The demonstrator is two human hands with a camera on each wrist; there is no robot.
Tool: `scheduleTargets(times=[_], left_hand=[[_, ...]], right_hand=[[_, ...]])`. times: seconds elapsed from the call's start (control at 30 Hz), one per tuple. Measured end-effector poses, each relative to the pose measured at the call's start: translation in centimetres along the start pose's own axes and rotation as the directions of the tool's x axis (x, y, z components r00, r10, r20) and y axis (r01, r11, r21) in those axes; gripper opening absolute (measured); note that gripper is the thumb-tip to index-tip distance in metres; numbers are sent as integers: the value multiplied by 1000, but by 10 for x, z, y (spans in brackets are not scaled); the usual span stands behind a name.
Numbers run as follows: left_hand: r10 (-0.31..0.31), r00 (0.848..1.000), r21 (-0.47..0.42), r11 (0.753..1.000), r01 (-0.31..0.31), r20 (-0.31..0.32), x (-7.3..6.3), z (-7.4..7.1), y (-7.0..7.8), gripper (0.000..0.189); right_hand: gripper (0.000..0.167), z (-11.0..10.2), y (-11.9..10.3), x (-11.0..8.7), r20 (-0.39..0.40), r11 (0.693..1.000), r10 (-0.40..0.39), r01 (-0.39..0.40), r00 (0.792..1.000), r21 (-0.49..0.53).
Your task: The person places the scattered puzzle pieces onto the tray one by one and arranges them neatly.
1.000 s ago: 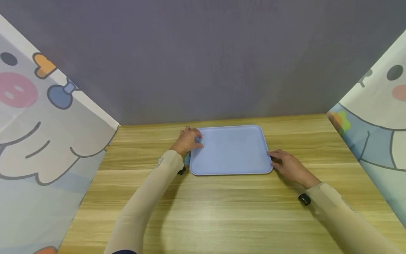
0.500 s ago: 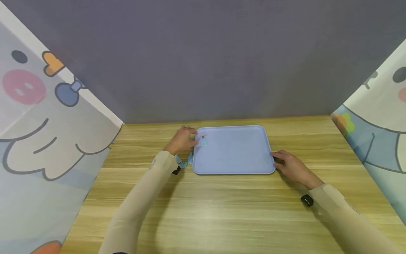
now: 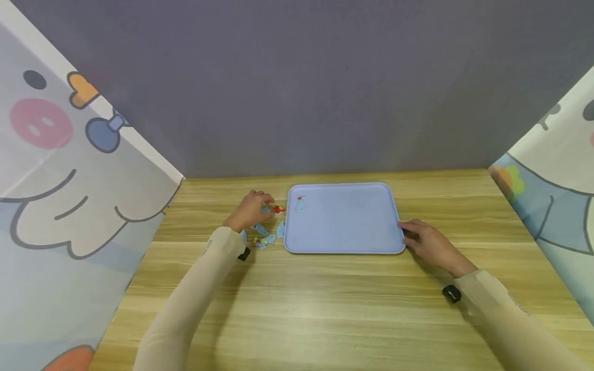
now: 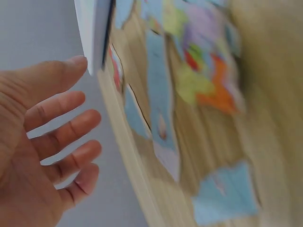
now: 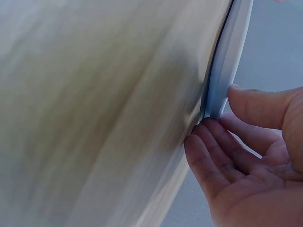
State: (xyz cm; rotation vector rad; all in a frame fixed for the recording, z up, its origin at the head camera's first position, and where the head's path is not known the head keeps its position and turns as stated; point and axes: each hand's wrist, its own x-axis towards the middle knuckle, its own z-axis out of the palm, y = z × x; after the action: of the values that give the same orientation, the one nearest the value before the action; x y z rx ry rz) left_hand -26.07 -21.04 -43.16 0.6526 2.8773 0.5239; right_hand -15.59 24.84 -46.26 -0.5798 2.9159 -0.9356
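A pale blue rectangular tray (image 3: 343, 221) lies on the wooden table. One light blue puzzle piece (image 3: 300, 206) with a red tip lies inside near its left end. To the left of the tray my left hand (image 3: 252, 210) hovers over several loose puzzle pieces (image 3: 264, 240), holding nothing. The left wrist view shows its fingers apart and gently bent, with the thumb overlapping the tray's corner (image 4: 90, 33). My right hand (image 3: 429, 245) rests at the tray's right edge, thumb and fingertips against the rim (image 5: 222, 75).
Scattered puzzle pieces include a red one (image 3: 278, 209) beside the tray and a multicoloured one (image 4: 213, 71). A grey panel (image 3: 325, 103) rises behind the table (image 3: 325, 309). Cartoon-printed panels (image 3: 93, 206) stand at both sides.
My left hand has let go of the red-tipped puzzle piece in the tray and moved left over the loose pieces, uncovering several. My right hand stays at the tray's edge.
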Motion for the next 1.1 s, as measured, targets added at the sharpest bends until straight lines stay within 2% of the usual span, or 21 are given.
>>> scheduleTargets(times=[0.13, 0.33, 0.47, 0.63, 0.77, 0.87, 1.1], left_hand=[[-37, 999, 38, 999, 36, 28, -12, -1, -7, 42], [-99, 991, 46, 994, 95, 94, -30, -1, -17, 47], [-102, 990, 31, 995, 100, 93, -35, 1, -23, 46], [-79, 996, 19, 997, 79, 36, -33, 4, -26, 43], [-66, 998, 24, 998, 66, -3, -26, 7, -25, 46], [-63, 998, 28, 998, 63, -13, -20, 10, -23, 47], [-98, 995, 18, 995, 98, 1, -14, 15, -22, 41]], right_hand=[[45, -2, 0, -1, 1, 1000, 3, -3, 1000, -4], [45, -3, 2, -2, 0, 1000, 3, -3, 1000, -16], [45, -3, 3, -3, -5, 1000, -4, 4, 1000, -19], [45, -3, 4, -4, -7, 1000, -1, 1, 1000, -15], [45, -2, 4, -5, -5, 1000, 9, -9, 1000, -11], [45, -1, 5, -5, -10, 1000, 9, -10, 1000, -8], [44, 1, 4, -3, -10, 1000, -12, 12, 1000, 4]])
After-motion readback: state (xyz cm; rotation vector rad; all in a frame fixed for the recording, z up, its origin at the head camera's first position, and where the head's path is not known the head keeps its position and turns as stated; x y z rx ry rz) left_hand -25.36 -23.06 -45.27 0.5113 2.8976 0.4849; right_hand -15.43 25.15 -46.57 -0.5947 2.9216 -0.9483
